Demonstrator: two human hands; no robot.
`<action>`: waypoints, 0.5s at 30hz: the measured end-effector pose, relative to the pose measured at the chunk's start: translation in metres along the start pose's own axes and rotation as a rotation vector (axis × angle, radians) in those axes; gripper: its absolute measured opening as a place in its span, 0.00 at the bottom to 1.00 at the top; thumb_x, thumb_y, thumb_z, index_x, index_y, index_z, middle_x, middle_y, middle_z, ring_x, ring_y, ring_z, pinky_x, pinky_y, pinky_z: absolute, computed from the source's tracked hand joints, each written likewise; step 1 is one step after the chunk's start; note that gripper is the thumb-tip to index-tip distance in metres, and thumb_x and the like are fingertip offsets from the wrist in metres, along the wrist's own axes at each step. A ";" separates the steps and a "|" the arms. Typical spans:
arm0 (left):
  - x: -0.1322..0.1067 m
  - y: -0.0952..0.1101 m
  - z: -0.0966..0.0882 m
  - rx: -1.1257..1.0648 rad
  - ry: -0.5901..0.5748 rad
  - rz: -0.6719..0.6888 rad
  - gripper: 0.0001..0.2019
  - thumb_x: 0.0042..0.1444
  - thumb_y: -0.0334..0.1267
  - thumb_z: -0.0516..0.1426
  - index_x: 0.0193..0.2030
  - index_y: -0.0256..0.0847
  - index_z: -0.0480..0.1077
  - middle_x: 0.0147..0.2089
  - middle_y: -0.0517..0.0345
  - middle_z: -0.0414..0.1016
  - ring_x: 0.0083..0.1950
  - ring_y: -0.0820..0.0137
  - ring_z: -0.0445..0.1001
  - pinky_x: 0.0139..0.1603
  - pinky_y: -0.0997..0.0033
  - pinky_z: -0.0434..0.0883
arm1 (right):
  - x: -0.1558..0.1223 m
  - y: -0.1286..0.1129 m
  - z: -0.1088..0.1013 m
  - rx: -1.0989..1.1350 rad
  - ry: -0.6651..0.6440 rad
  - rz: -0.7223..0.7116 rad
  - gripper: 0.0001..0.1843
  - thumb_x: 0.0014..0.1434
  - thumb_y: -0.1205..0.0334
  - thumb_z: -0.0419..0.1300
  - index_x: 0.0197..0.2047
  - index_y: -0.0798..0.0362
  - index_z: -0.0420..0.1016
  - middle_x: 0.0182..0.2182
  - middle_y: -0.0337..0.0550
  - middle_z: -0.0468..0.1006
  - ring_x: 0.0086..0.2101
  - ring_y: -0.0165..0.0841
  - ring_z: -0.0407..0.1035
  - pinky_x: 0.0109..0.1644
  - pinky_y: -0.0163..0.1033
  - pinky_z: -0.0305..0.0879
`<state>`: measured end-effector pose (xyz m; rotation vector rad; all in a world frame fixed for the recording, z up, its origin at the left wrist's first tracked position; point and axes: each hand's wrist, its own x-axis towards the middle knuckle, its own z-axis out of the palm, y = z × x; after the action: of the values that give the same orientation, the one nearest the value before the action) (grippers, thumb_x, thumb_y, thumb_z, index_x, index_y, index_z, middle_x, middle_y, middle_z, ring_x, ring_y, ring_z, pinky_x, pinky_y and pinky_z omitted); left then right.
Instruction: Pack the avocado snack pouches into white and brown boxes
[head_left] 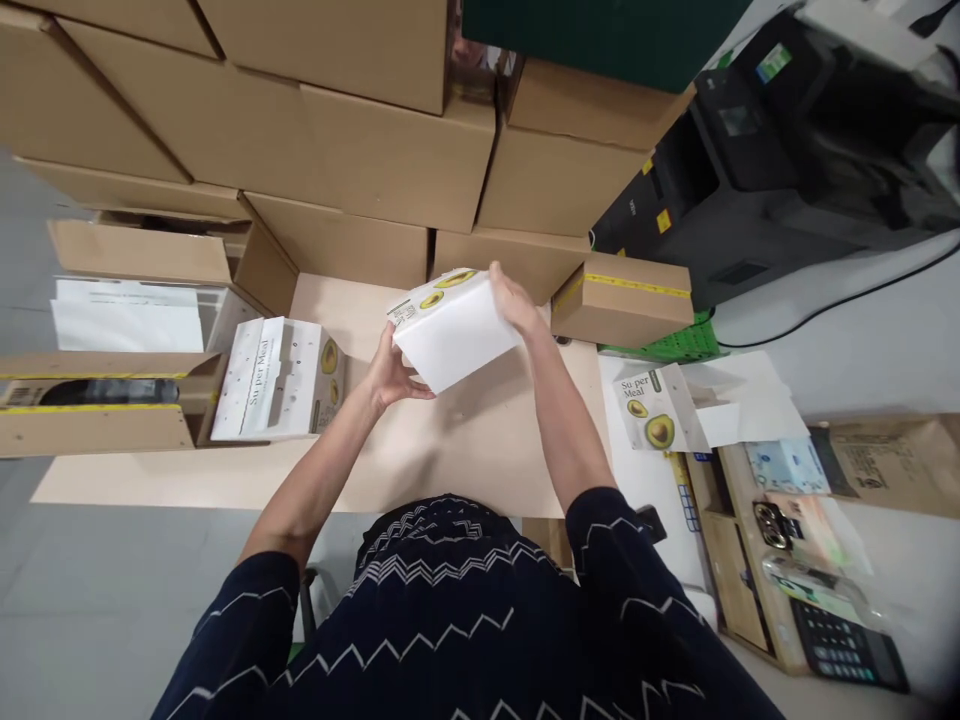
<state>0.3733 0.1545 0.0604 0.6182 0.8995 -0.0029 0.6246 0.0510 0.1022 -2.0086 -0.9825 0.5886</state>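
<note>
I hold a white carton with avocado pictures (pixel 450 325) above the tan cardboard work surface (pixel 480 440). My left hand (pixel 394 372) grips its near left corner with fingers curled under. My right hand (pixel 514 300) is wrapped over its far right edge. A finished white "Super Meal" carton (pixel 277 378) lies to the left of my hands. A stack of flat white carton blanks with avocado print (pixel 660 405) rests to the right.
Brown shipping boxes (pixel 375 150) are stacked behind the surface. An open box with white sheets (pixel 127 315) sits at the left, a small taped box (pixel 622 298) and black printer (pixel 787 150) at the right. A calculator (pixel 844 645) lies lower right.
</note>
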 end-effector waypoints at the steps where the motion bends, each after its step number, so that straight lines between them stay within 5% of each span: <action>1: -0.007 0.006 0.007 -0.025 -0.038 -0.003 0.50 0.44 0.82 0.45 0.68 0.54 0.54 0.58 0.38 0.66 0.54 0.41 0.73 0.46 0.32 0.70 | 0.011 -0.014 -0.006 -0.057 0.008 -0.003 0.46 0.62 0.26 0.38 0.64 0.51 0.70 0.60 0.49 0.73 0.66 0.48 0.58 0.71 0.58 0.47; 5: -0.032 0.018 0.027 -0.081 -0.166 0.014 0.52 0.44 0.82 0.44 0.71 0.56 0.47 0.63 0.37 0.62 0.62 0.37 0.68 0.51 0.29 0.66 | 0.034 -0.052 -0.027 -0.197 0.021 -0.033 0.46 0.63 0.26 0.38 0.55 0.55 0.77 0.48 0.53 0.80 0.60 0.50 0.66 0.67 0.60 0.54; 9: -0.050 0.009 0.039 -0.033 -0.220 0.085 0.52 0.49 0.80 0.42 0.73 0.51 0.44 0.61 0.37 0.63 0.63 0.34 0.66 0.50 0.27 0.63 | 0.029 -0.059 -0.049 -0.167 0.027 -0.166 0.46 0.68 0.32 0.32 0.52 0.60 0.76 0.43 0.50 0.79 0.58 0.47 0.67 0.66 0.58 0.56; 15: -0.076 -0.056 0.065 0.135 -0.350 0.135 0.46 0.53 0.77 0.42 0.74 0.60 0.40 0.62 0.42 0.67 0.56 0.40 0.74 0.47 0.34 0.72 | -0.062 -0.026 -0.087 -0.129 0.150 -0.098 0.40 0.65 0.29 0.39 0.49 0.54 0.77 0.50 0.49 0.78 0.62 0.49 0.63 0.65 0.53 0.58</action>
<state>0.3583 0.0562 0.1177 0.7757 0.5209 -0.0493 0.6363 -0.0289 0.1764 -2.0704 -1.0426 0.3239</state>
